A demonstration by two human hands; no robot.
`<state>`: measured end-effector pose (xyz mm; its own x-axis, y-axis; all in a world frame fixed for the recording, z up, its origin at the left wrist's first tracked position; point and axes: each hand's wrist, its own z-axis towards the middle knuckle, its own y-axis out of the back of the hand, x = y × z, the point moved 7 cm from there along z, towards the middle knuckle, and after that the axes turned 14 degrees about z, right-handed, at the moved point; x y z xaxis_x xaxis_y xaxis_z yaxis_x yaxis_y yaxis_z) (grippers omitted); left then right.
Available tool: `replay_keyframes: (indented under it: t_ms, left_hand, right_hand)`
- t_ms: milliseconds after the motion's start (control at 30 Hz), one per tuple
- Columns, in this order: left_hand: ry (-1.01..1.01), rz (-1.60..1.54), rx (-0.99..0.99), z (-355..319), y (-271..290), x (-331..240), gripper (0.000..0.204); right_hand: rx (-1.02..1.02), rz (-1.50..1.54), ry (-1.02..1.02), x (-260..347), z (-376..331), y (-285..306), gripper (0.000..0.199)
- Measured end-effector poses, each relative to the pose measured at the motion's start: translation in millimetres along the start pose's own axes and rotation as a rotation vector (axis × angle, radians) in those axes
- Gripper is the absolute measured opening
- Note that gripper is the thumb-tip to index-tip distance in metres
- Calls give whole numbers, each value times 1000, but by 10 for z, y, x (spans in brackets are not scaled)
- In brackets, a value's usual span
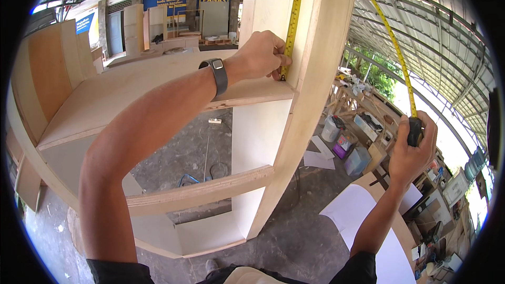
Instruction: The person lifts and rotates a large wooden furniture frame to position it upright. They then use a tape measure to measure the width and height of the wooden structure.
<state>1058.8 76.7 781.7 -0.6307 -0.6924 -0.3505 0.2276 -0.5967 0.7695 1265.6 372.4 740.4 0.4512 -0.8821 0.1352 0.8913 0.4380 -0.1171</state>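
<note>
A yellow tape measure blade (296, 16) runs up the inner face of a tall wooden side panel (310, 37). My left hand (264, 57) pinches the blade near its lower end, which meets the wooden shelf (173, 71) at the panel's corner. The blade leaves the top of the view and comes back down on the right to its black case (415, 131). My right hand (413, 147) grips that case, raised to the right of the panel. A dark watch (217, 76) is on my left wrist.
Below the shelf, a wooden crossbar (205, 192) spans the cabinet frame. White sheets (357, 215) lie on a board at the right, beside a cluttered workbench (436, 215). Plastic containers (357, 161) stand on the concrete floor (284, 221). Cabinet parts (134, 29) stand in the background.
</note>
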Motion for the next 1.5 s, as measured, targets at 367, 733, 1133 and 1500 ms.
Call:
replay_keyframes:
  t_ms: [367, 733, 1133, 1500]
  left_hand:
    - [23, 37, 4, -24, 12, -25, 18]
    - [31, 37, 10, -36, 18, -44, 19]
    - [2, 30, 31, 2, -6, -77, 25]
    - [-69, 441, -5, -670, 863, -81, 29]
  right_hand:
    - [16, 17, -37, -69, -23, 16, 24]
    - [29, 30, -20, -106, -10, 17, 23]
    - [40, -15, 25, -157, 34, 123, 25]
    - [67, 221, -148, -667, -357, 248, 27]
